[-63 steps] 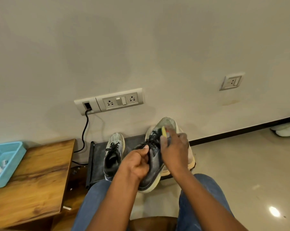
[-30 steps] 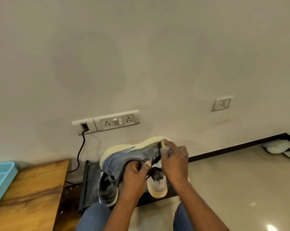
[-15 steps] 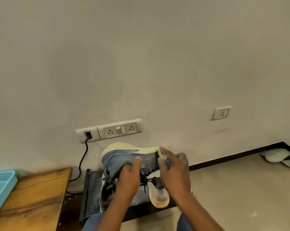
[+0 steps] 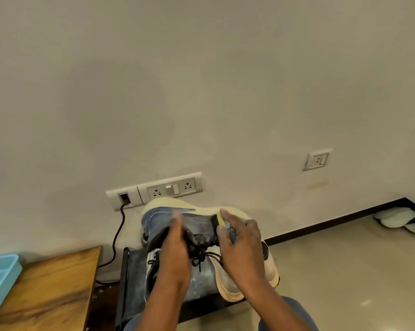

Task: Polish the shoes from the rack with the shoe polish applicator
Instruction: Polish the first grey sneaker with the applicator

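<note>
**Grey shoe held on its side over the rack**

A grey shoe (image 4: 173, 220) with a pale yellow sole is held on its side at the lower centre of the frame, sole turned up toward the wall. It is grasped around the collar by the left hand (image 4: 175, 254), the grip being clenched on the upper. A yellow shoe polish applicator (image 4: 221, 219) is pinched in the grip of the right hand (image 4: 242, 247) and is laid against the shoe's side near the sole. Black laces hang below the shoe. Beneath the hands, two more shoes (image 4: 228, 283) are seen resting on the dark rack (image 4: 130, 278). A wooden table (image 4: 48, 290) carrying a blue tray (image 4: 1, 275) is found at the lower left.
</note>
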